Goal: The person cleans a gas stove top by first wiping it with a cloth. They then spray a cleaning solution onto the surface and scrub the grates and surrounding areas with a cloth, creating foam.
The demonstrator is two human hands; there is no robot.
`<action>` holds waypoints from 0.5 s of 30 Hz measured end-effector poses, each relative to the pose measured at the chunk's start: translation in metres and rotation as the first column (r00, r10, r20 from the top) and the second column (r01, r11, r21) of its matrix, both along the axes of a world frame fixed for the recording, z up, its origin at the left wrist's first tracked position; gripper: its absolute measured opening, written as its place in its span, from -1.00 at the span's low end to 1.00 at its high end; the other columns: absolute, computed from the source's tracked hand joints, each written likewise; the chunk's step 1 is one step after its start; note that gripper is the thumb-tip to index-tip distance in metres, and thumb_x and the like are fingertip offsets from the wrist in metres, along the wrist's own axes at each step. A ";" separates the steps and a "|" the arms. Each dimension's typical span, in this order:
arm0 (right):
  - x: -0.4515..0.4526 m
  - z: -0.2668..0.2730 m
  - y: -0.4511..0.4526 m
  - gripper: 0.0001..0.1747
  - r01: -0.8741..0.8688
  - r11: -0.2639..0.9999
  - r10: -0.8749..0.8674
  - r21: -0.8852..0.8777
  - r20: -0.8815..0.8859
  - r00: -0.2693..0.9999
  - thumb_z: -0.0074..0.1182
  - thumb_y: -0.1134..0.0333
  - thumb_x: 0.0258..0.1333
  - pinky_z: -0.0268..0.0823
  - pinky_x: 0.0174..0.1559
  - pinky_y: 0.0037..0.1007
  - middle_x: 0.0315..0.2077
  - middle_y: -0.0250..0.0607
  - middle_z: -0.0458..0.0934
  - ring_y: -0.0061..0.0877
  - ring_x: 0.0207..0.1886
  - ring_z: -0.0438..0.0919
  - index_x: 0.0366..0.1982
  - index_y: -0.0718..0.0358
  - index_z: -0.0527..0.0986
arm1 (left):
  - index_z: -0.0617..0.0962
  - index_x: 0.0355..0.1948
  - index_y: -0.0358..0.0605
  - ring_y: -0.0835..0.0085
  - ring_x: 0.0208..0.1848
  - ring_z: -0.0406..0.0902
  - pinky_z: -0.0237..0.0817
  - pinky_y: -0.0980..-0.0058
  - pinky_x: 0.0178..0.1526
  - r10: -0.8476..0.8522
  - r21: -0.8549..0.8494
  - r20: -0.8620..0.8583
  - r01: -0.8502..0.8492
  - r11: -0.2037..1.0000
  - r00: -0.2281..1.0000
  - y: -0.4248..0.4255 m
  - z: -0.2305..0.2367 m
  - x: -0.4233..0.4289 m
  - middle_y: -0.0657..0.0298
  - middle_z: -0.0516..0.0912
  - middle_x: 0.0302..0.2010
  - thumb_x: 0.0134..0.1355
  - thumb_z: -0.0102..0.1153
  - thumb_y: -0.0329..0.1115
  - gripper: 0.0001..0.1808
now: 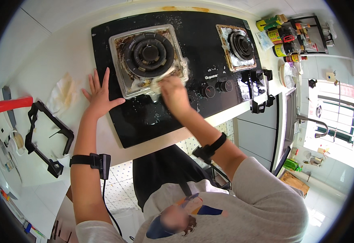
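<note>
My right hand [174,92] grips a pale, wet cloth [158,84] and presses it on the lower edge of the left burner's metal drip tray [118,65], where there is some foam. The round black burner [150,53] sits in that stained tray. My left hand [99,94] lies with fingers spread at the left edge of the black glass cooktop [180,36], partly on the pale counter, and holds nothing. Water drops and suds dot the glass around the two control knobs [208,91]. White foam covers the right burner's rusty tray [225,39].
A black pan support [64,132] and a crumpled, stained cloth or paper [62,94] lie on the left counter, near a red-handled tool [14,104]. Another pan support [257,91] rests at the cooktop's right edge. Bottles [282,35] and stacked dishes [284,74] stand beyond it.
</note>
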State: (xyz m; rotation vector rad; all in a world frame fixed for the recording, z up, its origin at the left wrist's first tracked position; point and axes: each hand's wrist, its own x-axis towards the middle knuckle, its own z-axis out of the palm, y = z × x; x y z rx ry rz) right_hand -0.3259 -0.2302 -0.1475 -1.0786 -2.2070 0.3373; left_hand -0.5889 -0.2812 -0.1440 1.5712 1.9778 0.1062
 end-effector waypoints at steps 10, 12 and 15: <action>-0.039 -0.003 -0.005 -0.85 -0.107 0.994 0.106 0.029 0.023 0.994 0.15 0.48 -0.25 0.30 -0.19 -0.34 -0.38 -0.29 0.51 -0.33 -0.27 0.47 -0.48 0.27 0.59 | -0.22 0.44 0.42 0.05 0.49 -0.55 -0.63 -0.33 0.29 0.027 0.003 -0.007 -0.027 1.000 1.000 -0.002 0.003 -0.003 0.10 -0.43 0.48 -0.12 0.45 -0.04 0.28; 0.008 -0.007 0.016 -0.85 -0.079 0.995 0.074 0.055 0.101 0.992 0.17 0.50 -0.28 0.30 -0.17 -0.33 -0.37 -0.29 0.52 -0.32 -0.24 0.47 -0.49 0.28 0.58 | -0.22 0.44 0.42 0.06 0.50 -0.55 -0.64 -0.33 0.29 0.023 0.019 0.023 -0.023 1.000 0.999 0.000 0.004 0.000 0.09 -0.42 0.48 -0.11 0.44 -0.04 0.27; 0.050 0.012 0.048 -0.84 0.081 0.982 -0.112 0.168 0.188 0.976 0.18 0.54 -0.35 0.29 -0.14 -0.27 -0.33 -0.28 0.53 -0.27 -0.17 0.45 -0.54 0.27 0.55 | -0.21 0.44 0.43 0.06 0.49 -0.55 -0.65 -0.32 0.29 0.016 0.021 -0.002 -0.016 1.000 1.000 -0.001 0.004 0.001 0.08 -0.42 0.48 -0.10 0.44 -0.04 0.26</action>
